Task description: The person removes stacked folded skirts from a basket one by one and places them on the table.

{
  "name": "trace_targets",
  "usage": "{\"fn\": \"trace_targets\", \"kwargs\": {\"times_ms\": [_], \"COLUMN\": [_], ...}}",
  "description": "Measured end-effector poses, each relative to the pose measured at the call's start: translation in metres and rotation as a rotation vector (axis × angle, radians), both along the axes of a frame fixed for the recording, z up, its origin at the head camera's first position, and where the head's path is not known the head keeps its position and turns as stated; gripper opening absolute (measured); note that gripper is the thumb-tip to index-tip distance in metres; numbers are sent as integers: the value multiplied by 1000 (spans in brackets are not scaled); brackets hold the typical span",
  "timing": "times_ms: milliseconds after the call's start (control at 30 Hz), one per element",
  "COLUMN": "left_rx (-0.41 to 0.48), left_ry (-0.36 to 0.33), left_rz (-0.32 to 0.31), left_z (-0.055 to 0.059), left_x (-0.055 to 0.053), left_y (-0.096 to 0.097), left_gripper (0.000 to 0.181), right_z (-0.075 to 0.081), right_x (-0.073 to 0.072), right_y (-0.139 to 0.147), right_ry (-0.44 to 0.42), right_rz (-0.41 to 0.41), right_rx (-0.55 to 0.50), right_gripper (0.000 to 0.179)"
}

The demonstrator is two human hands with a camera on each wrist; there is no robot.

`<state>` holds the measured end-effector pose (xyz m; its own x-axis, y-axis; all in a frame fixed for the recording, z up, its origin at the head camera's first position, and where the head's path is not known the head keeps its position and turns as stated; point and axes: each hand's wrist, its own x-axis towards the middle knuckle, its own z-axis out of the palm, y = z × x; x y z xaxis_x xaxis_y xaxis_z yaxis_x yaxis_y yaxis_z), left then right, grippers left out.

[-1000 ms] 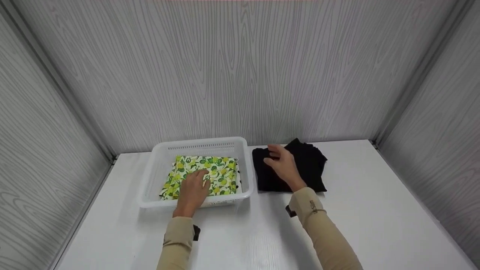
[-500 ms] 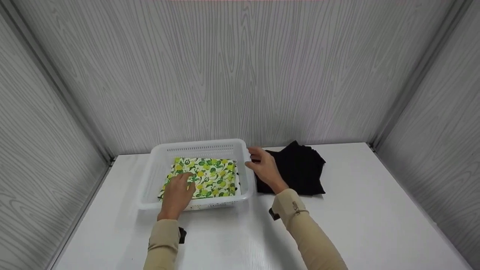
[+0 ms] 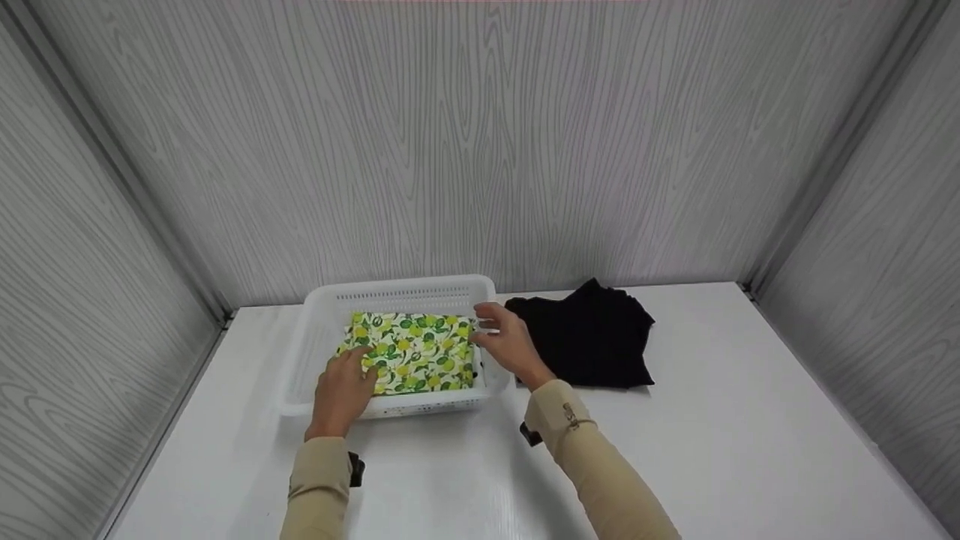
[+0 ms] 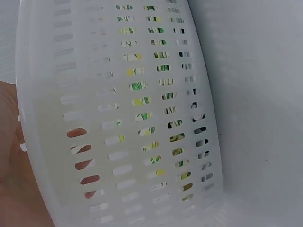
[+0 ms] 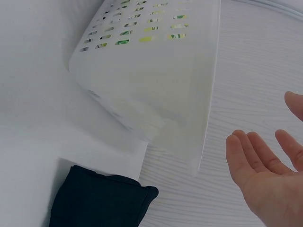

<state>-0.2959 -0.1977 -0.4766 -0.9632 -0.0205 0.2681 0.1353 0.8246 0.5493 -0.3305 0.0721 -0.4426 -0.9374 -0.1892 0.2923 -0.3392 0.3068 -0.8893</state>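
Observation:
A white slotted plastic basket (image 3: pixel 397 286) stands at the back left of the table. In it lies a folded cloth with a lemon print (image 3: pixel 420 349), with a bit of black-spotted white fabric (image 3: pixel 477 367) showing at its right edge. My left hand (image 3: pixel 339 394) is over the basket's front left, fingers loosely bent at the cloth's left side; whether they touch it I cannot tell. In the left wrist view its skin shows through the slots of the basket wall (image 4: pixel 42 142). My right hand (image 3: pixel 511 346) hovers above the basket's right rim, fingers relaxed and holding nothing.
Right of the basket lies a folded black garment (image 3: pixel 592 337) on the white table (image 3: pixel 720 420), its top edge uneven. Wood-grain panels (image 3: pixel 480 150) rise behind the table and on both sides.
My right hand has moved left from above the black garment to the basket's right rim. The left hand has slid left across the lemon-print cloth. The garments stay in place.

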Motion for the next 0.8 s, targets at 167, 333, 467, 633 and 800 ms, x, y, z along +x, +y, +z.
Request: {"fn": "trace_targets", "kwargs": {"times_ms": [167,333,467,633,800], "left_rx": [14,14,29,41,61], "left_ry": [-7,-65,-102,-193,-350], "left_rz": [-14,6,1,-5,2], "left_z": [-1,-3,-1,-1,0], "left_x": [-1,-5,-9,-14,-23], "left_y": [-9,-13,-16,-20,-24], "left_gripper": [36,39,42,47,57], "right_z": [-1,-6,-11,-15,-17], "right_x": [0,0,-1,-2,-3], "right_y": [-7,-13,-16,-24,-32], "right_ry": [-69,-136,-197,-302,-446], "right_rz": [12,13,27,18,-26], "right_rx": [28,45,48,49,-7], "right_gripper": [44,45,48,55,60]}}
